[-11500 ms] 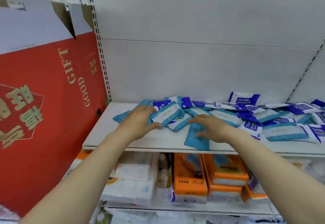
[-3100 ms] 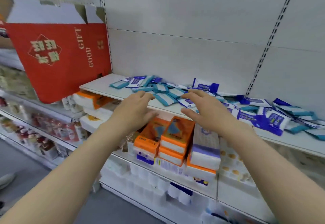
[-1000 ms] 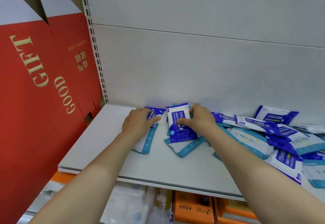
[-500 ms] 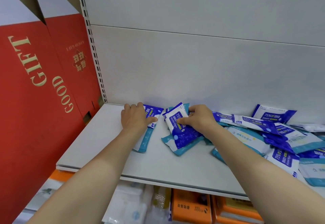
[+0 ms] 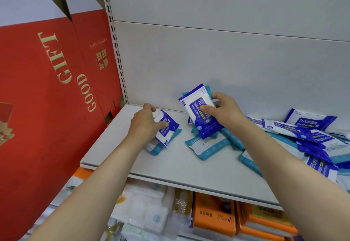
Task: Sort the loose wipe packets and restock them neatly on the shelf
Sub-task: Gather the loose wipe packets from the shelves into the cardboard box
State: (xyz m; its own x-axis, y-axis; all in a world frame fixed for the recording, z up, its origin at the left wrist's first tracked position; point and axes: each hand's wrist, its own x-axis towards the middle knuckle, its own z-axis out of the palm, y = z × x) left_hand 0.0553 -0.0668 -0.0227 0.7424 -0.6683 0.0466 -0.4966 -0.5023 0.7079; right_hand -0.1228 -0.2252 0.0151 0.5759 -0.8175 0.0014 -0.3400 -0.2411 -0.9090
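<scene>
1. Right hand (image 5: pixel 221 111) gripping a flat, glossy blue-and-white wipe packet (image 5: pixel 201 112) with a teal one behind it, thumb across the printed face, both lifted clear of the shelf (image 5: pixel 170 163) and tilted.
2. Left hand (image 5: pixel 145 124) curled over a short stack of packets (image 5: pixel 163 133), a blue one atop a teal one, lying flat near the shelf's left end.
3. Just beside, flat on the smooth white board: a teal-edged packet (image 5: pixel 207 145), soft and rectangular.
4. Further right, a loose overlapping heap of crinkled blue and teal packets (image 5: pixel 312 138).
5. At left, a matte red carton (image 5: pixel 47 98) with gold lettering; below, orange boxes (image 5: pixel 213 216).
</scene>
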